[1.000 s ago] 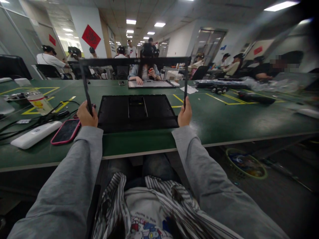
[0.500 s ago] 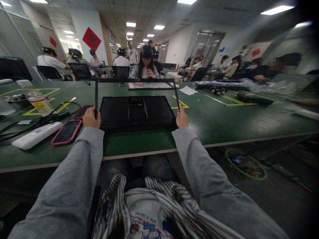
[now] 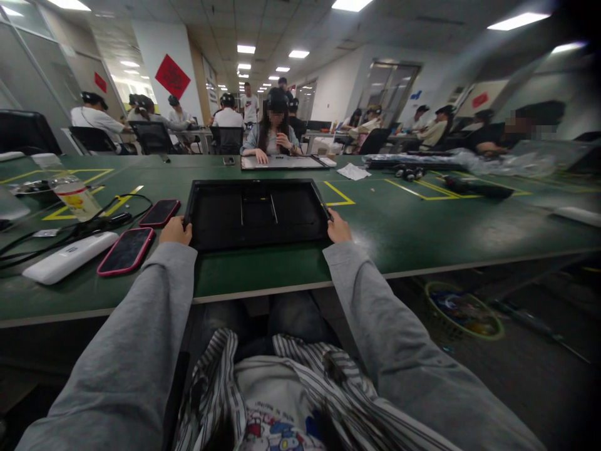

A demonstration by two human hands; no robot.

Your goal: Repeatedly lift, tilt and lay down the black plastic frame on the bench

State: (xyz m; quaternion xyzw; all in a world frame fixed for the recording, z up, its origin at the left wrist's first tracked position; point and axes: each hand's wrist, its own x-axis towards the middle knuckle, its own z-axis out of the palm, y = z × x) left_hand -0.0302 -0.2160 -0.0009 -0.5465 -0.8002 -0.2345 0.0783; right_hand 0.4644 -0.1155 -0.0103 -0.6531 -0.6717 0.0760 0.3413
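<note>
A thin black rectangular frame (image 3: 253, 182) lies over a flat black panel (image 3: 216, 214), which looks like a monitor's back shell, on the green table. My left hand (image 3: 176, 231) is closed on the frame's left side, the thumb toward the panel. At the opposite side my right hand (image 3: 339, 227) grips the frame's right edge. The panel's middle has a recess with two light, upright strips. Whether the frame sits flush on the panel all round I cannot tell.
Left of the panel lie two pink-edged phones (image 3: 126, 250), a white power bank (image 3: 70, 257), black cables and a bottle (image 3: 75, 194). Across the green table (image 3: 404, 232), a person rests a hand on another panel (image 3: 286, 163). A black power tool (image 3: 479, 186) lies right.
The black frame, earlier raised and tilted above the panel, has come down onto it. Both my hands lowered slightly with it, the right moving a little inward.
</note>
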